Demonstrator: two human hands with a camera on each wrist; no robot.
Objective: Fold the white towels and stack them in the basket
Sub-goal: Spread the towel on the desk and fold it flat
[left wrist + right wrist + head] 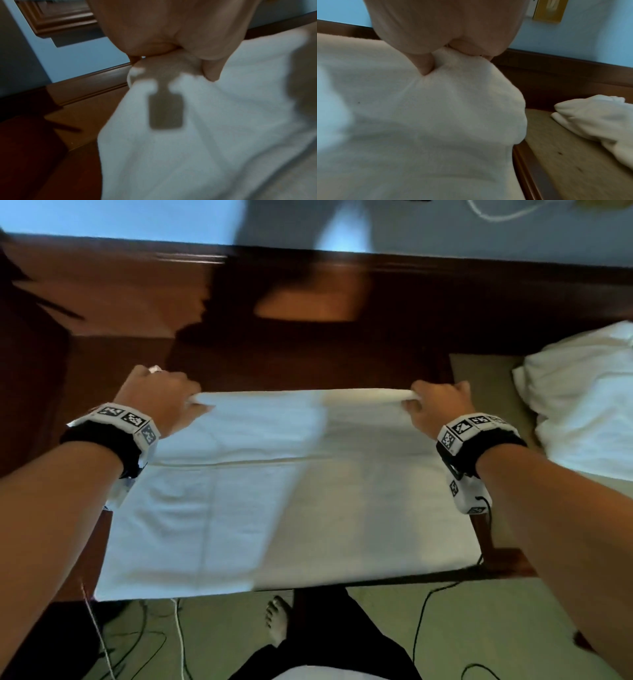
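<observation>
Right now both hands, left hand (161, 397) and right hand (440, 407), clench the far corners of a wide white terry towel (274, 491) spread over the dark wooden table (308, 350); another rumpled white towel (582, 405) lies, seemingly unfolded, to the right.

dark wooden table (308, 354), blue wall (102, 217), floor cables (421, 621)

A home bedroom or hotel room: pale blue walls (102, 217), a dark polished wooden table (137, 302), a white towel (274, 491) spread across it, loose cables (421, 618) on the floor.
</observation>
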